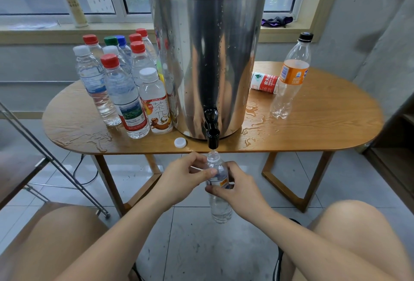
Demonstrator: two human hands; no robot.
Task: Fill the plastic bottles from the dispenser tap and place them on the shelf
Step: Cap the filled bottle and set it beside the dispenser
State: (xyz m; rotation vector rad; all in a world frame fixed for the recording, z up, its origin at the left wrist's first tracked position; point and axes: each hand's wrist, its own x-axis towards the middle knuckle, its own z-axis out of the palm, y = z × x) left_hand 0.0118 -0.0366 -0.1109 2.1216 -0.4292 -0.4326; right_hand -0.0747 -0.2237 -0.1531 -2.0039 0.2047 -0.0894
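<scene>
- The person is sitting in front of the bench (313, 128) and holding one uncapped plastic bottle (220, 209) below its front edge, with the mouth just under the black tap (212, 138) of the steel dispenser (208, 56).
- The left hand (188, 173) is curling round the bottle's shoulder, and the right hand (237, 188) is clamping on the labelled middle, so both are gripping it.
- This looks like the filling step. A thin stream seems to be entering the mouth, but I cannot tell how full the bottle is.
- A white cap (180, 142) is lying on the bench just left of the tap, probably this bottle's.
- Capped bottles (125, 83) are standing together to the left of the dispenser. An empty orange-labelled bottle (291, 74) is standing to its right.
- Next, the tap needs closing before the bottle is lowered away. The bottle then needs to be kept upright while a freed hand fetches the cap.
- Water is pooling on the bench, so the cap may be slippery.
</scene>
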